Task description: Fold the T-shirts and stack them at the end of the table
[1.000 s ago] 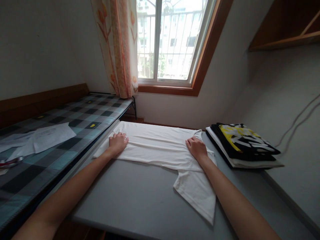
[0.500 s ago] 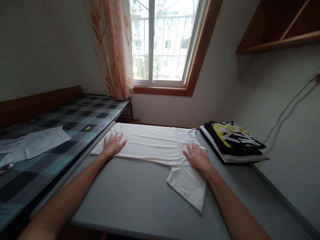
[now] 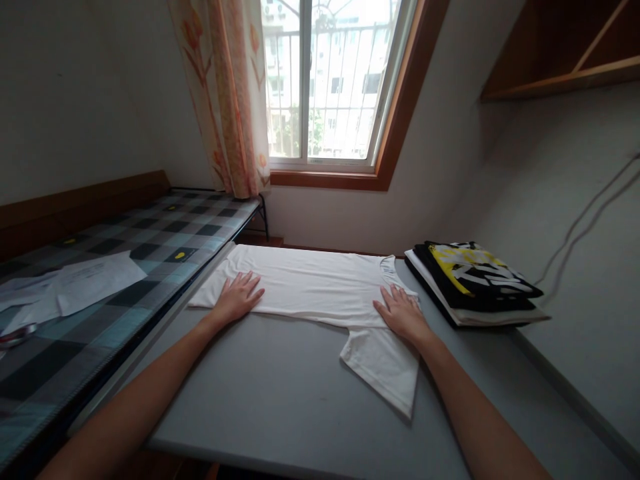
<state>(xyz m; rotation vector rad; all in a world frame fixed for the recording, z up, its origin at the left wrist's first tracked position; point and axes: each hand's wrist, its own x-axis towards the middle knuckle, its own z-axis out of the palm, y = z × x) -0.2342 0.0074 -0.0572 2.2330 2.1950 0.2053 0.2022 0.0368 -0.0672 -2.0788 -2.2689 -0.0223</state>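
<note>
A white T-shirt [image 3: 310, 283] lies sideways across the grey table, its neckline at the right and one sleeve pointing toward me. My left hand [image 3: 237, 297] rests flat on the shirt near its hem end, fingers spread. Just below the neckline, my right hand [image 3: 401, 311] lies on the fabric with its fingers apart. Neither hand grips the cloth. The far side of the shirt reaches the table's back edge.
The grey table [image 3: 270, 387] carries a stack of folded dark and light clothes [image 3: 475, 280] at the right. Left of it is a bed with a checked mattress [image 3: 200, 230] and papers [image 3: 100, 280]. A wooden shelf [image 3: 565, 83] hangs at upper right.
My left hand has slid slightly to the right over the shirt. The whole view has shifted a little; my right hand keeps about the same place on the fabric.
</note>
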